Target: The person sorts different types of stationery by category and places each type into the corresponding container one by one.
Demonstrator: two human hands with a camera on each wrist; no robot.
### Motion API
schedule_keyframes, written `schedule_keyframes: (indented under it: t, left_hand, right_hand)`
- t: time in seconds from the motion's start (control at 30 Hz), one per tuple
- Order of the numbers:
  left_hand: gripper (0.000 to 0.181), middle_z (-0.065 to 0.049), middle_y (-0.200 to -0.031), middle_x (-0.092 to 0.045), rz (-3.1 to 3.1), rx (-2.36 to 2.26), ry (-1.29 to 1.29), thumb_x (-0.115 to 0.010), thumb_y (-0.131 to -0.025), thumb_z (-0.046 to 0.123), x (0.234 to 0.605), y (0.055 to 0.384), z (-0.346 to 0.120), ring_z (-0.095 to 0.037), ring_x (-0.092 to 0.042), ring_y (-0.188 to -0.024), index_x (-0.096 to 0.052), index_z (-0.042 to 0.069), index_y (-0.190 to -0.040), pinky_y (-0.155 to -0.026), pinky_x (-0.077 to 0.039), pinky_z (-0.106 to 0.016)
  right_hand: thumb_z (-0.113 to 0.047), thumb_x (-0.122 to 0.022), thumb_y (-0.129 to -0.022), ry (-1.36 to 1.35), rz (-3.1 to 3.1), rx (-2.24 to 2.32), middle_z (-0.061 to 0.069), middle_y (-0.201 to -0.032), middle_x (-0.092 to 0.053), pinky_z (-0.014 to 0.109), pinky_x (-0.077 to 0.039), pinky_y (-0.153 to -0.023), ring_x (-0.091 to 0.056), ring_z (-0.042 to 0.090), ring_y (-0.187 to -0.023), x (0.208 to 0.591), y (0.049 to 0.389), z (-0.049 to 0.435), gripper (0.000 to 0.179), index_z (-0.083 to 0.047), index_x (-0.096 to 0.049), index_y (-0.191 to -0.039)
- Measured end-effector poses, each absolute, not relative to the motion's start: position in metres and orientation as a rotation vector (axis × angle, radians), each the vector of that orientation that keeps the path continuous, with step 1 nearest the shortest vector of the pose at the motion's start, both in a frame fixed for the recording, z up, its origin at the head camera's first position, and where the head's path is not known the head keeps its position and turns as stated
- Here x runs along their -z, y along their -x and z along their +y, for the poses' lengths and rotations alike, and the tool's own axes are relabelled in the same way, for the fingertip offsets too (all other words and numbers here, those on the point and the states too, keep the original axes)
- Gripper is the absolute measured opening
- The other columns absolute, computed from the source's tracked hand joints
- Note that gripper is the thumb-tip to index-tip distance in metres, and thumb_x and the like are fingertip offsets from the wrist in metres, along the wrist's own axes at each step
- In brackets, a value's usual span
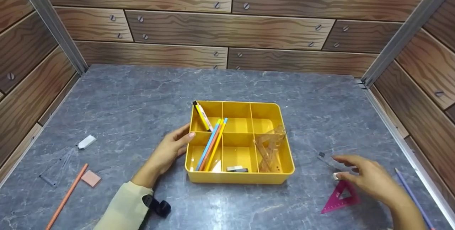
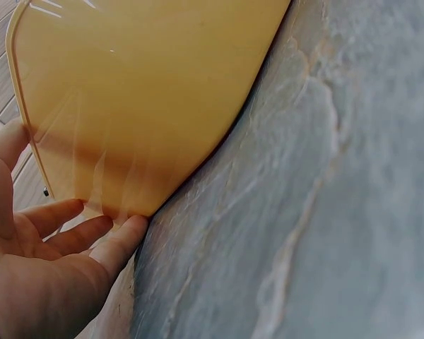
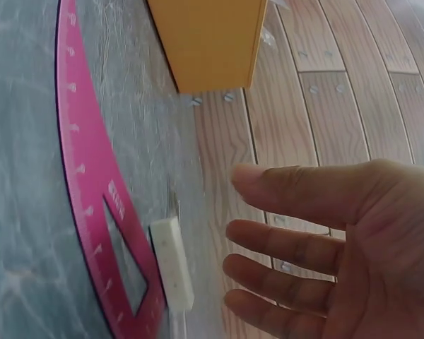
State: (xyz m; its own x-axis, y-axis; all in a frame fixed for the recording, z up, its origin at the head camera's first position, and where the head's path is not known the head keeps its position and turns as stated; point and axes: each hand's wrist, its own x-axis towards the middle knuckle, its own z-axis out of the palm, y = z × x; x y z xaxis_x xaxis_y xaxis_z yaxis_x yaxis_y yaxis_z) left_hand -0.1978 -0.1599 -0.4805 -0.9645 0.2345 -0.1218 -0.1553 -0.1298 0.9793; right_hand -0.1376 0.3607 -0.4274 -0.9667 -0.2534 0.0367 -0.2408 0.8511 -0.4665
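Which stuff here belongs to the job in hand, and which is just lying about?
In the job, judging by the hands:
yellow tray, held by the left hand
pencils inside it
white eraser and pink triangle, close to the right hand

Apparently just lying about:
orange pencil
pink eraser
purple pencil

Wood-patterned walls (image 1: 177,29) around marbled tabletop (image 1: 142,96)

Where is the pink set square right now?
In the head view, the pink set square lies on the table at the right, right of the yellow tray and just below the small white block.
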Motion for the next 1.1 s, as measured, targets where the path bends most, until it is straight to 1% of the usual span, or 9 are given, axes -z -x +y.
schedule_keyframes:
  t: [0.23, 0.4, 0.57, 0.67, 0.73, 0.83, 0.93, 1.1]
  left_hand:
    - [0.07, -0.018, -0.153, -0.034, 1.877, -2.173, -0.094, -0.064, -0.097, 0.03, 0.48, 0.198, -0.161, -0.029, -0.047, -0.13, -0.031, 0.005, -0.153, -0.103, -0.045, -0.039]
    - [0.069, -0.017, -0.153, -0.035, 1.885, -2.172, -0.081, -0.064, -0.096, 0.031, 0.48, 0.197, -0.161, -0.028, -0.047, -0.13, -0.032, 0.005, -0.152, -0.103, -0.045, -0.039]
    - [0.071, -0.018, -0.153, -0.033, 1.877, -2.174, -0.096, -0.064, -0.096, 0.031, 0.48, 0.197, -0.16, -0.029, -0.046, -0.131, -0.03, 0.004, -0.153, -0.104, -0.044, -0.04]
    - [0.073, -0.019, -0.154, -0.032, 1.875, -2.177, -0.101, -0.064, -0.096, 0.031, 0.48, 0.197, -0.16, -0.029, -0.045, -0.131, -0.029, 0.003, -0.153, -0.104, -0.044, -0.04]
    - [0.073, -0.02, -0.154, -0.032, 1.872, -2.182, -0.099, -0.065, -0.096, 0.031, 0.48, 0.197, -0.159, -0.03, -0.046, -0.131, -0.029, 0.002, -0.153, -0.104, -0.044, -0.04]
    - [0.071, -0.02, -0.153, -0.032, 1.87, -2.189, -0.091, -0.065, -0.096, 0.029, 0.48, 0.197, -0.159, -0.03, -0.047, -0.13, -0.03, 0.003, -0.153, -0.104, -0.044, -0.04]
    - [0.071, -0.02, -0.153, -0.032, 1.874, -2.19, -0.079, -0.065, -0.096, 0.029, 0.48, 0.197, -0.159, -0.03, -0.047, -0.13, -0.03, 0.003, -0.152, -0.104, -0.044, -0.04]
    - [0.072, -0.019, -0.154, -0.032, 1.883, -2.187, -0.084, -0.065, -0.096, 0.031, 0.48, 0.197, -0.159, -0.029, -0.046, -0.131, -0.031, 0.003, -0.152, -0.104, -0.044, -0.04]
  right_hand:
    - [-0.024, -0.081, -0.079, 0.366, 2.936, 0.753, 0.022, -0.112, -0.067, 0.063, -0.049, -0.084, -0.067, 0.039, -0.091, 0.437, 0.137, 0.369, 0.048, -0.004, -0.067, -0.121]
    - [-0.02, -0.08, -0.079, 0.359, 2.938, 0.698, 0.023, -0.111, -0.067, 0.064, -0.048, -0.084, -0.067, 0.041, -0.092, 0.441, 0.14, 0.372, 0.042, -0.003, -0.069, -0.117]
    - [-0.015, -0.079, -0.079, 0.326, 2.964, 0.604, 0.021, -0.105, -0.069, 0.066, -0.045, -0.082, -0.066, 0.041, -0.093, 0.444, 0.141, 0.374, 0.034, -0.004, -0.072, -0.111]
    - [-0.014, -0.078, -0.079, 0.304, 2.962, 0.598, 0.019, -0.103, -0.07, 0.066, -0.045, -0.082, -0.065, 0.041, -0.092, 0.444, 0.142, 0.375, 0.031, -0.005, -0.073, -0.107]
    - [-0.013, -0.079, -0.078, 0.303, 2.966, 0.594, 0.017, -0.1, -0.07, 0.064, -0.047, -0.081, -0.065, 0.039, -0.09, 0.445, 0.143, 0.376, 0.029, -0.006, -0.073, -0.105]
    - [-0.013, -0.079, -0.077, 0.304, 2.977, 0.571, 0.011, -0.094, -0.07, 0.055, -0.049, -0.076, -0.063, 0.031, -0.084, 0.447, 0.145, 0.377, 0.024, -0.007, -0.074, -0.1]
    - [-0.014, -0.079, -0.077, 0.303, 2.985, 0.548, 0.005, -0.089, -0.068, 0.048, -0.049, -0.072, -0.061, 0.023, -0.08, 0.447, 0.145, 0.377, 0.019, -0.009, -0.074, -0.095]
    - [-0.014, -0.077, -0.081, 0.313, 3.006, 0.565, 0.001, -0.085, -0.068, 0.048, -0.05, -0.07, -0.06, 0.021, -0.076, 0.443, 0.145, 0.373, 0.014, -0.012, -0.071, -0.093]
